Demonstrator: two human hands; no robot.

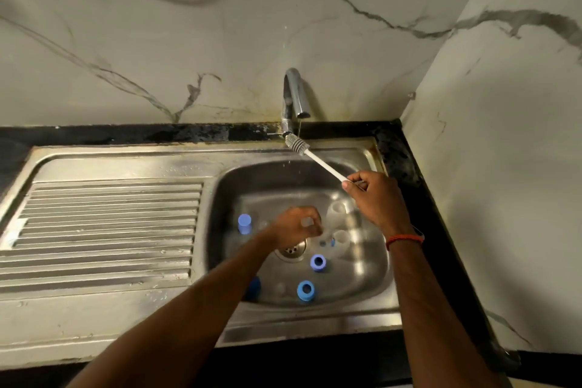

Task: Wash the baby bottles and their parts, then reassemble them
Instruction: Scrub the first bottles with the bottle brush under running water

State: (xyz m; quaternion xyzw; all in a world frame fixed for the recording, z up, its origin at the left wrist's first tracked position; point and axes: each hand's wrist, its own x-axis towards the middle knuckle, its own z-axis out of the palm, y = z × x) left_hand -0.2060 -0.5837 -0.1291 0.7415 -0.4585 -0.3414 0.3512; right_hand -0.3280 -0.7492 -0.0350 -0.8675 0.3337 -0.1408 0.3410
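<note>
My right hand (374, 198) grips the white handle of a bottle brush (310, 154), whose grey bristled head sits just under the tap spout (297, 94). Down in the sink basin (362, 264), my left hand (294, 228) pinches a small clear part that I cannot make out well. Two clear bottles (338, 220) lie at the basin's right. Blue collar rings (318, 262) (305, 290) lie near the drain. A blue-capped piece (245, 224) stands at the basin's left, and another blue part (253, 288) shows beside my left forearm.
The ribbed steel draining board (104, 230) spreads to the left of the basin. A black counter edge (409, 161) runs behind and to the right. Marble-patterned walls close in at the back and on the right.
</note>
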